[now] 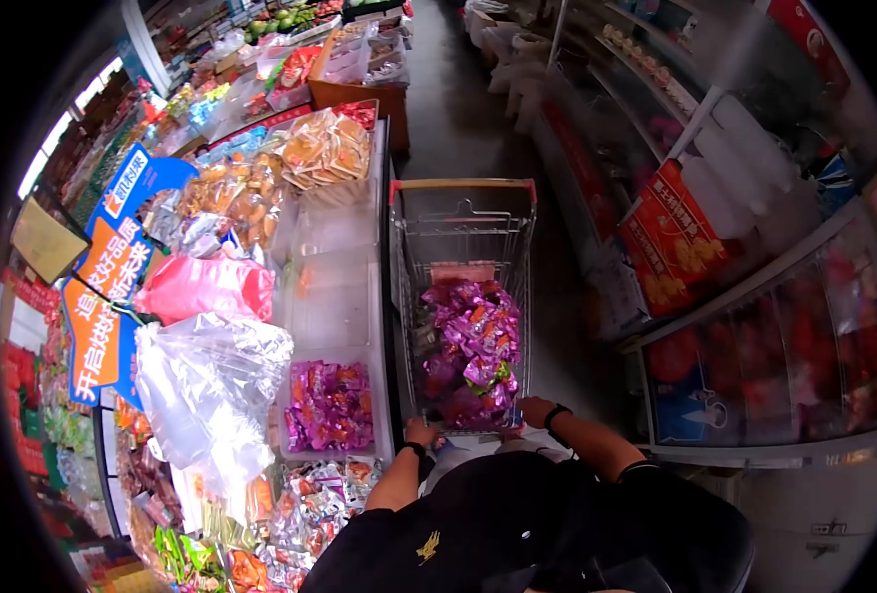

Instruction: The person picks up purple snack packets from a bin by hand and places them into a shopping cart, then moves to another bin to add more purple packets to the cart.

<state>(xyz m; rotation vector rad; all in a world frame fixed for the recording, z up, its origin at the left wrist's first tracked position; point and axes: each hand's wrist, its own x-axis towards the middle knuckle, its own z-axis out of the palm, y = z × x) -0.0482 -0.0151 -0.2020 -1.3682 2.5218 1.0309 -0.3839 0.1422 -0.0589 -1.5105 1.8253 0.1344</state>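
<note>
A wire shopping cart [529,296] stands directly in front of me, with a bar with red ends across its far side. Inside it lies a heap of purple, shiny wrapped packets [473,331], with a bit of green among them. My left hand [419,432] is closed on the cart's near left corner. At the near right corner, my right hand [535,411] is curled round the rim. Both wrists wear dark bands, and the fingers are partly hidden.
Left of the cart runs a display counter with clear bins [334,296], purple packets [330,405], bagged snacks [325,148] and plastic bags [216,385]. A glass-topped freezer [774,366] and shelves [646,69] line the right. The aisle floor [448,109] stretches ahead.
</note>
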